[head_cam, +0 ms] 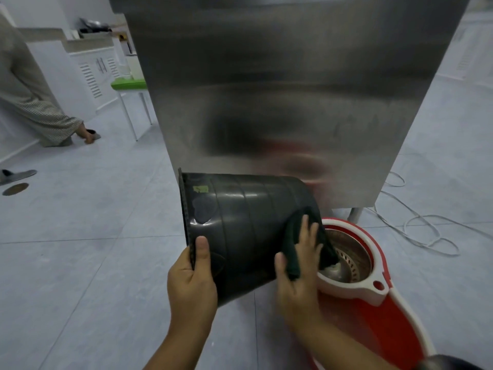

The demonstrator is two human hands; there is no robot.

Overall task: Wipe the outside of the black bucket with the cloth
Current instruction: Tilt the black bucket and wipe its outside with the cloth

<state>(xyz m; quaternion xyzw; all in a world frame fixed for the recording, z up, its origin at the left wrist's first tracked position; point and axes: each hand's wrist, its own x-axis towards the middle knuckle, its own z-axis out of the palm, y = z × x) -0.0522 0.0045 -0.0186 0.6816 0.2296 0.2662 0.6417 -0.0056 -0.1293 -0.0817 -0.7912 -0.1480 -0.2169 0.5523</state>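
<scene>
We hold the black bucket point(240, 222) on its side, left hand point(193, 281) gripping its rim at 7 o'clock (thumb outside), right hand point(301, 268) pressing the dark cloth point(294, 236) flat-fingered at 4 o'clock.

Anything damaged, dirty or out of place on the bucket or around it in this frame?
Yes. The black bucket, held on its side by the left hand, carries a torn green sticker remnant and a dull pale patch near its rim. The cloth under the right hand is at the other end. A white cable lies loose on the floor.
</scene>
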